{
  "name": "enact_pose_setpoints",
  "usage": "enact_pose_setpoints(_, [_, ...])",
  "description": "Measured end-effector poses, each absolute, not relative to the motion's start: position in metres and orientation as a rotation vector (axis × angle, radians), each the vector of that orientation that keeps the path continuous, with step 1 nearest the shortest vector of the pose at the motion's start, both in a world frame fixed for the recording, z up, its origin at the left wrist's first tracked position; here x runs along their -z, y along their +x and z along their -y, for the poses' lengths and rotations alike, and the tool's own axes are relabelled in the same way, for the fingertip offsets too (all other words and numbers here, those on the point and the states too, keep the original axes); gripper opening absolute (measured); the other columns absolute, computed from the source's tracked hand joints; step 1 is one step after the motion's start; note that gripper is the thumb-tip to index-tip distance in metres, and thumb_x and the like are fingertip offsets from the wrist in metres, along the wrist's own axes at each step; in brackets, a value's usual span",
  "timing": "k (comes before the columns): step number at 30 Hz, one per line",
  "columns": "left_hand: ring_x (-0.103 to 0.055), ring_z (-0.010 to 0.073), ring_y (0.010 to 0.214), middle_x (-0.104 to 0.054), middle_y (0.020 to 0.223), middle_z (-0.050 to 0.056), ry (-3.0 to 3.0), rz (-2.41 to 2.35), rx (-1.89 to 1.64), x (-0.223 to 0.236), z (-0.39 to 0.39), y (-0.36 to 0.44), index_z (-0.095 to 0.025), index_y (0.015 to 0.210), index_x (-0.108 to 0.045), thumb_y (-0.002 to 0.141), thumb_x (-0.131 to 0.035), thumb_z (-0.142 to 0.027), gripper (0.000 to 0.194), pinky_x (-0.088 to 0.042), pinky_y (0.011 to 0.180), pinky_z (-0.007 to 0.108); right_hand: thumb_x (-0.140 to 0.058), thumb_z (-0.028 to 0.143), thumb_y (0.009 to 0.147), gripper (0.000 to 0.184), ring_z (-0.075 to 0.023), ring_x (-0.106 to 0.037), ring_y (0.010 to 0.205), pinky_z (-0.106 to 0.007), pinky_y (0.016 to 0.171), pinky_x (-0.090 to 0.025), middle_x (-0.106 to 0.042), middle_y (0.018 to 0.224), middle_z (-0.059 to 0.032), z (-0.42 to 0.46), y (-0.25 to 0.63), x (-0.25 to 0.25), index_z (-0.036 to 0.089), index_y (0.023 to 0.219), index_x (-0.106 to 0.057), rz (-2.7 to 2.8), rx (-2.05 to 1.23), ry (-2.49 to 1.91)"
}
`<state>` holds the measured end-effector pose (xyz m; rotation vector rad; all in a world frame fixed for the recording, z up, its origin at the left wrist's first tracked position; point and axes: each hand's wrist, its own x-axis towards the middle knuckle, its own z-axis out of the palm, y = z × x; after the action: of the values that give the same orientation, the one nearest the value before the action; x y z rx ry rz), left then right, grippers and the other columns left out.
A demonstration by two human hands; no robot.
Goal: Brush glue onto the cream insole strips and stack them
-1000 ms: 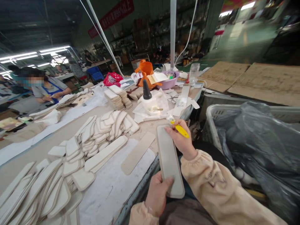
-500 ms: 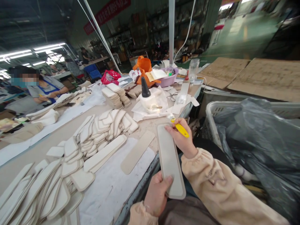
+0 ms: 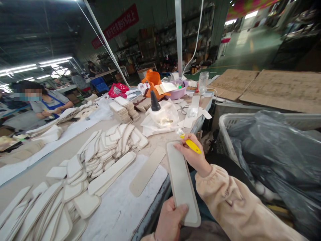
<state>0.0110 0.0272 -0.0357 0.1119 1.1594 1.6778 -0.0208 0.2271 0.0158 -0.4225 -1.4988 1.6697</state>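
A long pale panel with rounded corners and a darker border is tilted over the table's near edge. Gripping its lower end, my left hand has the thumb on top. My right hand is closed round a yellow-handled brush, its whitish head pointing up and away, and those fingers also touch the panel's top end. Beside the panel, a plain beige strip lies on white paper. Past the brush stands a white container with a black cone-shaped top on crumpled wrapping.
Piles of pale pieces cover the left of the table, with neat stacks behind. A purple basin and glass jar stand farther back. On the right is a white crate holding grey plastic. A co-worker sits across the table.
The view has tilted, so the table and both hands appear slightly lower. Both hands keep their hold on the panel and the brush.
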Motion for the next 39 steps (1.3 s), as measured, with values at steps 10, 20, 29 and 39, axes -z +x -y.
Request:
enact_pose_setpoints(10, [-0.067, 0.0191, 0.064, -0.071, 0.071, 0.009, 0.035, -1.055, -1.699, 0.021, -0.022, 0.01, -0.009, 0.097, -0.069, 0.074, -0.073, -0.031, 0.033, -0.053, 0.059, 0.028, -0.075, 0.023, 0.067, 0.038, -0.0077, -0.042, 0.058, -0.022, 0.057, -0.036, -0.045, 0.07, 0.0067, -0.229, -0.024, -0.016, 0.023, 0.086, -0.043, 1.461, -1.658, -0.439])
enact_pose_setpoints(20, [-0.067, 0.0195, 0.067, -0.069, 0.078, 0.011, 0.062, -1.224, -1.609, 0.029, -0.02, 0.013, -0.007, 0.095, -0.065, 0.075, -0.069, -0.041, 0.039, -0.051, 0.052, 0.024, -0.076, 0.024, 0.067, 0.038, -0.0086, -0.043, 0.061, -0.022, 0.059, -0.037, -0.045, 0.071, 0.0063, -0.229, -0.026, -0.011, 0.023, 0.086, -0.043, 1.47, -1.704, -0.436])
enact_pose_setpoints(29, [-0.062, 0.0182, 0.059, -0.069, 0.072, 0.011, 0.1, -1.308, -1.523, 0.045, -0.016, 0.007, -0.006, 0.093, -0.065, 0.067, -0.071, -0.051, 0.052, -0.047, 0.05, 0.026, -0.076, 0.029, 0.067, 0.038, -0.0082, -0.043, 0.059, -0.021, 0.056, -0.039, -0.045, 0.073, 0.0056, -0.225, -0.028, -0.017, 0.022, 0.086, -0.043, 1.534, -1.644, -0.487])
enact_pose_setpoints(39, [-0.053, 0.0123, 0.047, -0.066, 0.06, 0.009, 0.145, -1.331, -1.547, 0.051, -0.008, 0.004, -0.005, 0.094, -0.068, 0.06, -0.073, -0.063, 0.067, -0.036, 0.044, 0.022, -0.077, 0.031, 0.068, 0.038, -0.0092, -0.046, 0.061, -0.02, 0.055, -0.04, -0.047, 0.074, 0.0044, -0.215, -0.034, -0.016, 0.023, 0.086, -0.044, 1.552, -1.661, -0.455])
